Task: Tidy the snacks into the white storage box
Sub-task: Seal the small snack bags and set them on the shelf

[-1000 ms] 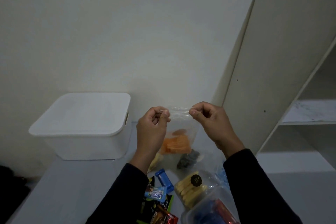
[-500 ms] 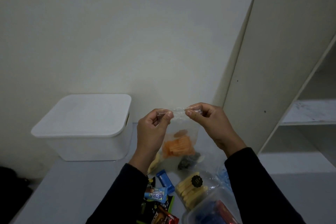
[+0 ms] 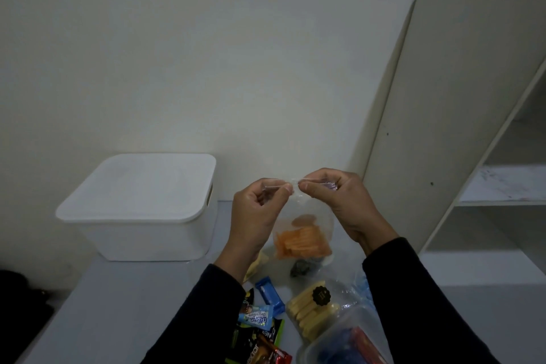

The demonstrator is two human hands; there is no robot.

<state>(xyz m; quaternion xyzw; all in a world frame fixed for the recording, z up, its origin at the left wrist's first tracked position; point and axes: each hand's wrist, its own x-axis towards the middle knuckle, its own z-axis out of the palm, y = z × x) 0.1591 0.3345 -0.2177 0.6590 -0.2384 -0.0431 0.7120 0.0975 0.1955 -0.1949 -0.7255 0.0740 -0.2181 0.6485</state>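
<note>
In the middle of the frame our left hand and right hand pinch the top edge of a clear plastic bag of orange snacks, fingers narrow on the seal, probably to press it shut so nothing spills. The white plastic storage box sits at the left, lid on, and the other wrapped snacks lie at the bottom of the frame.

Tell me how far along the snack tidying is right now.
Nothing looks packed yet: the white storage box has its lid on. In hand: both hands, left hand and right hand, pinch the top of a clear bag of orange snacks. Left: the blue bar, the pale biscuit pack and other wrappers lie on the table.
</note>
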